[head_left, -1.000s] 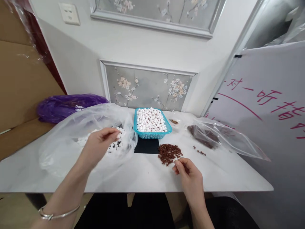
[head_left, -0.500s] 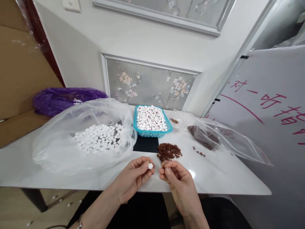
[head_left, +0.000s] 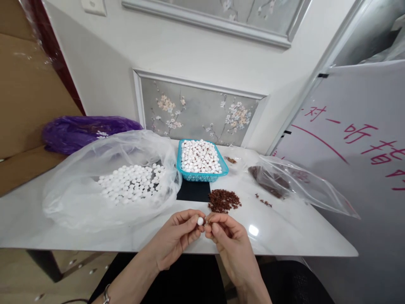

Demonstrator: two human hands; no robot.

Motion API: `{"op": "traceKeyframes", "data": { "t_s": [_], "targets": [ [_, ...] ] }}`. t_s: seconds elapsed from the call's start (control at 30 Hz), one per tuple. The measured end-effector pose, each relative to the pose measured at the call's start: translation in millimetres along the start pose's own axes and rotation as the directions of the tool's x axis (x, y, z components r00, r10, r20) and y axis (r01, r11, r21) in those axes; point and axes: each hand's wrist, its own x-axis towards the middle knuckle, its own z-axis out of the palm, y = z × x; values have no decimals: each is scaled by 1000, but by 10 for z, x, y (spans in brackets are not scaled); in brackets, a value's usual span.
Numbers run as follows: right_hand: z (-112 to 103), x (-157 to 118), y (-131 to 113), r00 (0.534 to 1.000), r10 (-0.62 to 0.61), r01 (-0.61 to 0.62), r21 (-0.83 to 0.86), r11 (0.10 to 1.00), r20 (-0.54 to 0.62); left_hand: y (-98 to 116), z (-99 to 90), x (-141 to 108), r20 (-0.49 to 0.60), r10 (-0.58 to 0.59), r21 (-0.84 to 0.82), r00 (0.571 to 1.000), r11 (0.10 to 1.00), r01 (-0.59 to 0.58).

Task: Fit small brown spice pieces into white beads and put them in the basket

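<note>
Between the thumb and fingers of my left hand [head_left: 180,232] is a small white ball [head_left: 200,221]. My right hand [head_left: 229,236] is closed in a pinch just to the right of the ball; what its fingertips hold is too small to make out. Beyond my right hand lies a pile of small reddish-brown pieces [head_left: 224,200] on the white table [head_left: 284,236]. A turquoise basket [head_left: 202,176] heaped with white balls, many showing brown bits, stands farther back. To the left, a clear plastic bag [head_left: 72,207] lies open with loose white balls [head_left: 129,183] inside.
A black square [head_left: 193,192] lies in front of the basket. On the right, a clear bag [head_left: 303,185] holds brown material, with a few stray brown pieces [head_left: 265,203] near it. A purple bag [head_left: 88,131] rests at the back left. A whiteboard [head_left: 351,169] borders the table's right side.
My right hand has moved left, bringing its pinched fingertips up to the white ball. The left hand has stayed almost in place, still holding the ball.
</note>
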Motion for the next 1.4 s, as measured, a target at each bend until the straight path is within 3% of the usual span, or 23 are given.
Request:
{"op": "traceKeyframes", "data": {
  "t_s": [0.2,0.37,0.67,0.83,1.17,1.4],
  "targets": [
    [42,-28,-46,994,-108,105,-207,973,-5,2,3,-7,6,-12,12,1000,1000,12],
    [141,-71,-97,981,-193,174,-455,873,3,7,25,-10,-46,10,1,999,1000,-10],
    [182,-46,17,927,-371,304,-673,674,47,7,49,-2,-24,33,42,999,999,-32],
    [214,-41,25,902,-429,318,-757,571,54,-4,36,0,-40,32,46,999,998,-30],
    [192,-41,139,807,-575,373,-871,320,134,-23,60,9,-60,78,103,995,992,-71],
    [200,-23,180,789,-595,374,-888,269,152,-21,72,8,-76,102,134,992,987,-91]
  ]
}}
